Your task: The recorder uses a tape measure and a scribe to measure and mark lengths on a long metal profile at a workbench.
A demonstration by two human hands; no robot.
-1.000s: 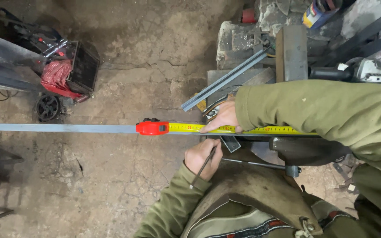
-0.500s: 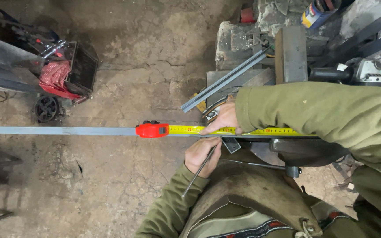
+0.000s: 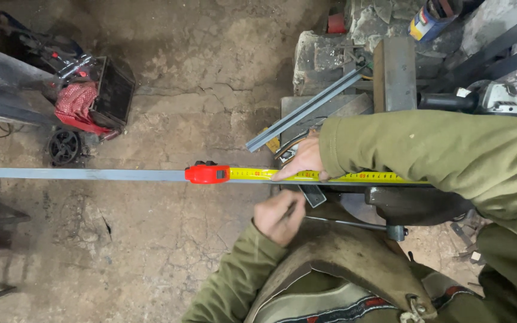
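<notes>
Long grey steel bar (image 3: 79, 174), lying level across the floor (image 3: 181, 78). Yellow tape measure (image 3: 306, 176), red case (image 3: 207, 173), stretched along it. Right hand (image 3: 303, 160) pressing tape flat. Left hand (image 3: 277, 218) just below, fisted around a thin dark tool, blurred.

Steel bar (image 3: 79, 174) cut off at the picture's left edge; its right part hidden under the tape measure (image 3: 306, 175) and right sleeve (image 3: 438, 155). Left hand (image 3: 279, 216) blurred, its contents unclear.

Showing two hands, a left hand (image 3: 279, 217) and a right hand (image 3: 302, 159), one red tape measure (image 3: 207, 173) lying along one long steel bar (image 3: 79, 174), one angle grinder (image 3: 486, 98), and one spray can (image 3: 429, 17).
</notes>
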